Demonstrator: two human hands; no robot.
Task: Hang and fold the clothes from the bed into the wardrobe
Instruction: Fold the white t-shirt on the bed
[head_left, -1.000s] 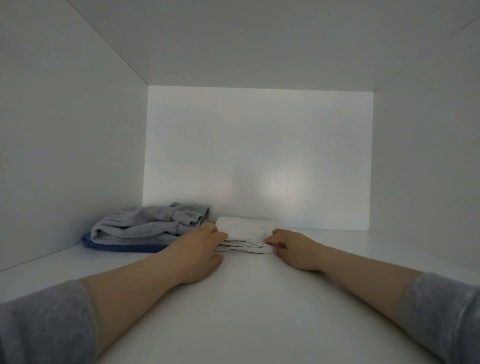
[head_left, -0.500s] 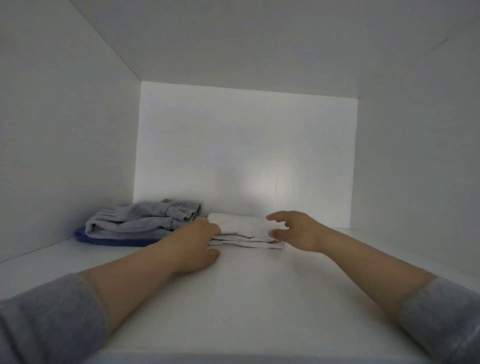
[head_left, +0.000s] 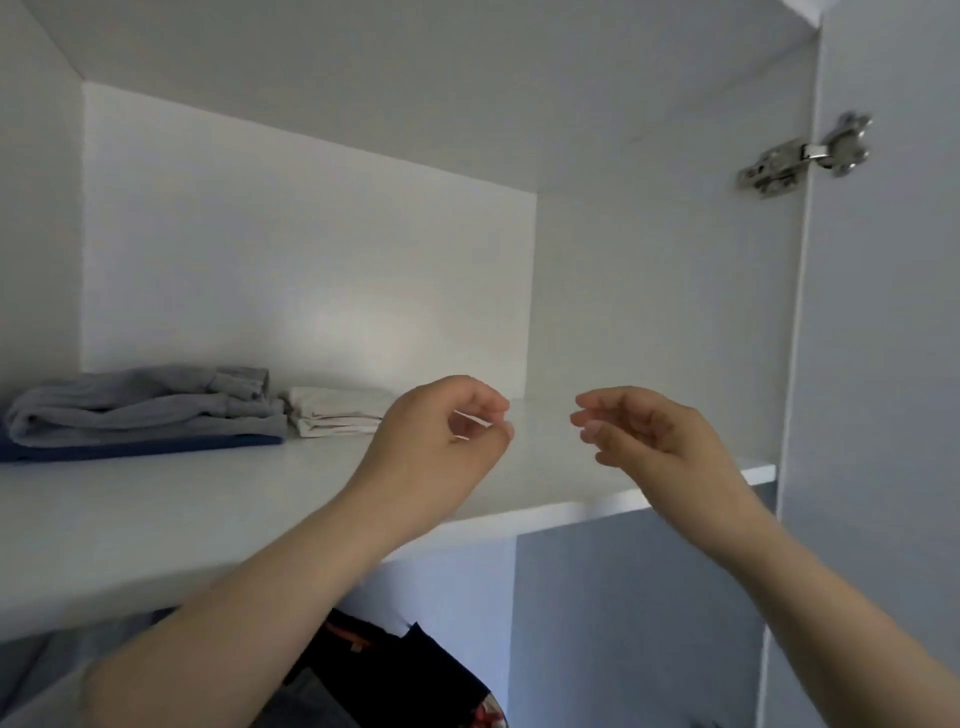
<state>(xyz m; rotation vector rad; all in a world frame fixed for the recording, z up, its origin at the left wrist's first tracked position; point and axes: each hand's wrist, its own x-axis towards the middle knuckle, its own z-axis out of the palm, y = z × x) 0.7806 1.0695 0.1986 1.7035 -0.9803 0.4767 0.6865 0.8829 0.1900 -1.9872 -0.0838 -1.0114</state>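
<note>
A folded white garment (head_left: 337, 413) lies on the white wardrobe shelf (head_left: 156, 519), beside a folded grey garment (head_left: 145, 408) stacked on a blue one (head_left: 130, 449) at the left. My left hand (head_left: 436, 457) hovers above the shelf, right of the white garment, fingers loosely curled and holding nothing. My right hand (head_left: 644, 436) hangs in the air further right, near the shelf's front edge, fingers also loosely curled and empty. Neither hand touches any clothing.
The open wardrobe door (head_left: 883, 415) stands at the right with a metal hinge (head_left: 805, 156). Below the shelf, dark clothes (head_left: 395, 670) hang in the lower compartment. The right half of the shelf holds nothing.
Both hands have let go of the white garment and pulled back toward the shelf's front. The view has backed out of the compartment, showing the door and lower section.
</note>
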